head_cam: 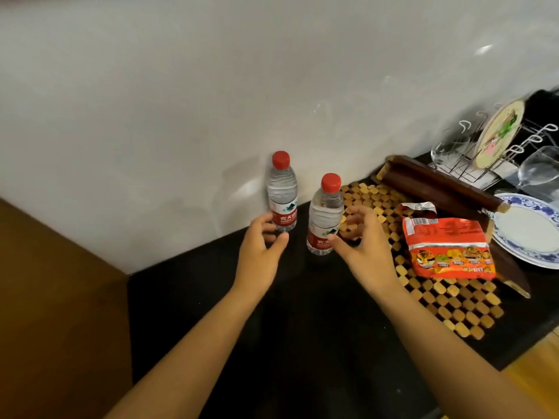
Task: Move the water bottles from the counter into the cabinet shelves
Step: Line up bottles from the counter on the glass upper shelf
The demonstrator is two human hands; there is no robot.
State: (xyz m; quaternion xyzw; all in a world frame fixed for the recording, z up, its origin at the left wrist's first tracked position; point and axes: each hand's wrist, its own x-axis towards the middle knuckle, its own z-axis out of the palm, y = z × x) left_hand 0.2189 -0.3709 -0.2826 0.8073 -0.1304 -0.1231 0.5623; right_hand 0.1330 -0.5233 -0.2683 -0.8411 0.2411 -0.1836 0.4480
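Two clear water bottles with red caps and red labels stand upright on the black counter (211, 282). The left bottle (282, 192) is close to the white wall. The right bottle (325, 213) stands at the edge of a bamboo mat. My left hand (261, 252) is open at the base of the left bottle, with fingertips touching or nearly touching its label. My right hand (360, 240) is open, its fingers curved around the lower right side of the right bottle without closing on it.
A bamboo mat (447, 303) covers the counter on the right, with an orange snack packet (447, 249) on it. Beyond lie a dark rolled mat (438, 189), a blue-and-white plate (526, 228), and a dish rack (496, 152) with glasses. A brown wooden cabinet side (54, 313) stands at left.
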